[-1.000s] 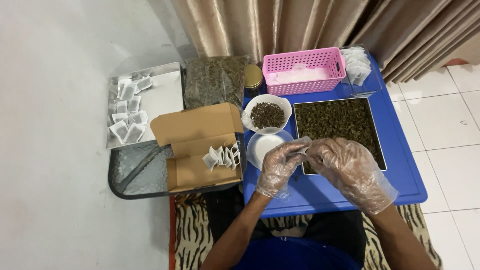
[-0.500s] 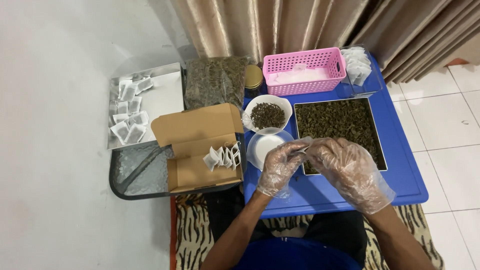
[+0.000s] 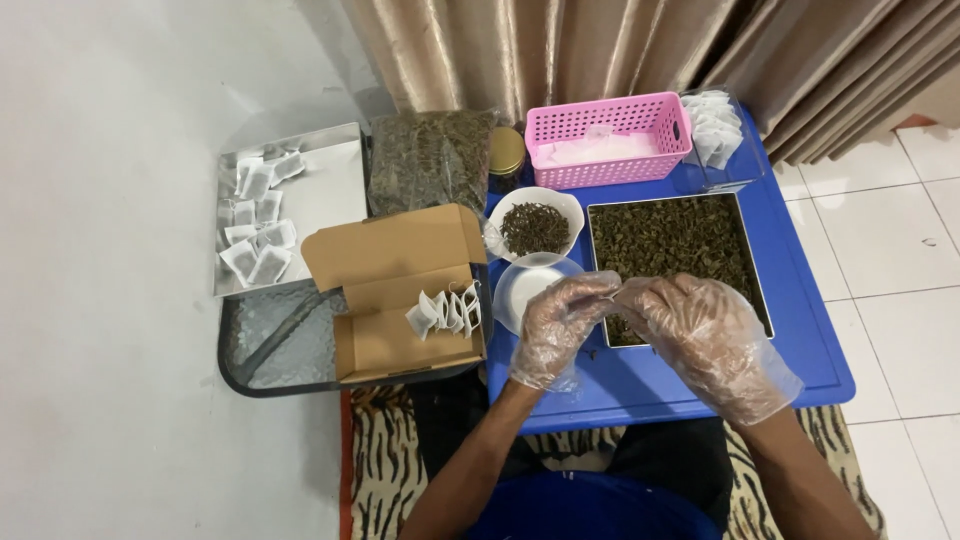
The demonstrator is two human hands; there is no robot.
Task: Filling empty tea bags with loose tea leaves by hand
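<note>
Both hands meet at frame centre, just above the near edge of the blue tabletop [image 3: 800,330], both in clear plastic gloves. Left hand [image 3: 556,330] is curled, fingertips pinched toward the right hand [image 3: 705,335]; right fingers are also bent in, thumb and forefinger closing on the same spot. Between them sits something small and pale, prob. an empty tea bag [image 3: 612,290], but it's mostly hidden by fingers, so can't confirm shape or whether it's filled.

Risks, as judged from here:
- loose gloves are baggy at the fingertips; thin bag could slip or tear w/ a hard pinch.
- hands hover over the near edge of the metal tray of dried leaves [image 3: 672,250]; a dropped bag lands in the leaves, or leaves scatter onto the tabletop.
- small white lid-like dish [image 3: 530,285] sits just left of the left hand; a knuckle bump could shove it.
- white bowl of dark leaves [image 3: 535,225] is just beyond that, near enough to tip on a wide reach.

Further out: cardboard box [image 3: 400,300] w/ a few folded bags at centre left, resting on a dark tray [image 3: 270,350]; metal sheet [image 3: 320,190] w/ laid-out bags at upper left; pink basket [image 3: 610,140] at top centre.
</note>
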